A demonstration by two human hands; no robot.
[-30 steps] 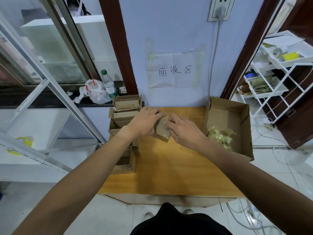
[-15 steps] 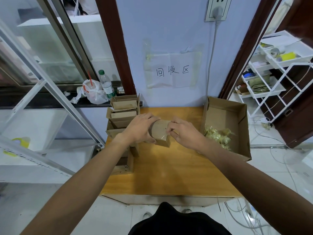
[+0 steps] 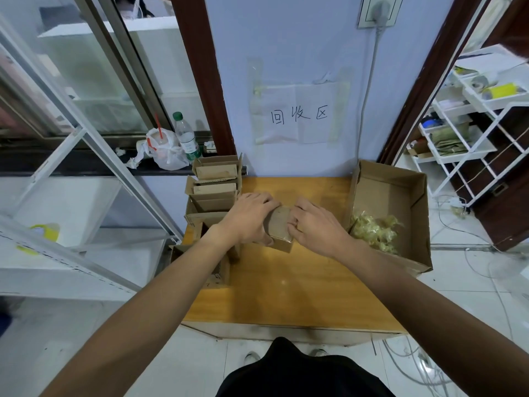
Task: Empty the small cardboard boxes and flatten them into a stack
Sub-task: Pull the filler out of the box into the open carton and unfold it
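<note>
A: What is sitting along the bench [image 3: 286, 296] edge at nine o'clock?

B: A row of small open boxes [image 3: 213, 196] is lining that side, running back toward the wall.

A: And the hands?

B: The left hand [image 3: 247, 219] is curling over a small cardboard box [image 3: 279, 230] at the bench's middle, fingers wrapping its left side. The right hand [image 3: 315, 226] is pinching its right edge.

A: Further over?

B: At three o'clock a large open carton [image 3: 400, 184] is holding yellowish filler [image 3: 375, 232].
</note>
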